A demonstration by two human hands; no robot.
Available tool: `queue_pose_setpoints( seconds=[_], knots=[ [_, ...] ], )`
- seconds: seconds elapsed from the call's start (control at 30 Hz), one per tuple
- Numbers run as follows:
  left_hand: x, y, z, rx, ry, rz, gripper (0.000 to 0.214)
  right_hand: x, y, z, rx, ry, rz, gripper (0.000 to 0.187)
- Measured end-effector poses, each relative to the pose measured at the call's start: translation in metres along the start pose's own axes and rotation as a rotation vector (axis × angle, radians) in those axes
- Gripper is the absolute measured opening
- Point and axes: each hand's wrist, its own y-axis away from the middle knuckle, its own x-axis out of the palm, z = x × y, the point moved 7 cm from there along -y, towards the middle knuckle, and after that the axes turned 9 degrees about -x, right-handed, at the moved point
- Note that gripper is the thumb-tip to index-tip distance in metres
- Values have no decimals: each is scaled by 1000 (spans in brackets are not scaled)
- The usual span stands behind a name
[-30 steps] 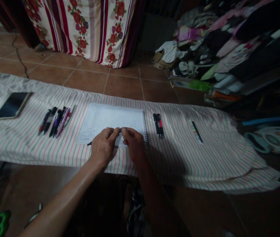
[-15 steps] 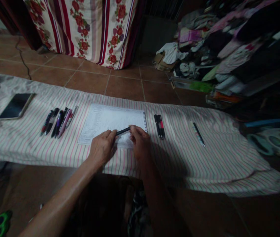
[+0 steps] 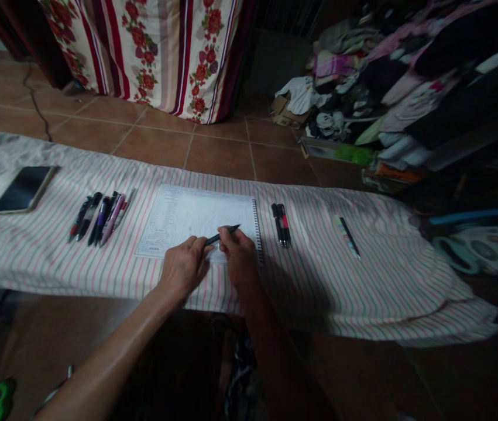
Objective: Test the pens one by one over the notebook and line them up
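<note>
A dark pen [image 3: 223, 234] is held between both hands over the near edge of a spiral notebook [image 3: 196, 216]. My left hand [image 3: 184, 266] pinches its lower left end. My right hand [image 3: 240, 257] grips it further up, and the free end sticks out up and to the right. The notebook lies open on a striped cloth [image 3: 363, 275] that covers a low table. Both hands rest close together, with their fingers curled around the pen.
Several pens [image 3: 99, 216] lie in a row left of the notebook, beyond them a phone [image 3: 23, 188]. Two pens [image 3: 282, 223] lie right of the spiral, one more pen [image 3: 349, 236] further right. A floral curtain [image 3: 165, 52] and a clothes pile [image 3: 380, 88] stand behind on the tiled floor.
The pen lay mostly hidden under both hands; now it is tilted, its end sticking up to the right past my right hand. Both hands stayed over the notebook's near edge.
</note>
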Motion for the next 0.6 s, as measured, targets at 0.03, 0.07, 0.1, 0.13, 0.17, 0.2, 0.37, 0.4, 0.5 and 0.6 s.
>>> queue_pose_setpoints(
  seconds=[0.03,0.07,0.1,0.13,0.17,0.2,0.37,0.4,0.5,0.6],
  knots=[
    [1,0,0,-9,48,12,31,-1,0,0,-10,6,1,30],
    [1,-1,1,-18,111,20,29,-2,-1,0,-21,9,3,30],
    [0,-1,2,-27,194,31,29,-2,-1,1,-33,7,14,30],
    [0,-2,2,-40,299,54,29,-2,-2,4,-48,-1,35,29],
    [1,-3,4,-62,425,92,29,-2,-2,6,-65,-13,59,27],
    [3,-3,5,-95,560,147,31,-1,-2,10,-83,-27,85,26],
    [15,-1,4,-236,965,382,34,4,0,26,-117,-130,206,27],
    [15,-1,5,-237,966,360,33,5,0,26,-99,-161,213,32],
    [10,-3,9,-213,870,213,31,6,-2,19,-20,-224,161,43],
    [8,-4,15,-200,725,119,30,0,-5,11,-4,-98,71,32]
  ],
)
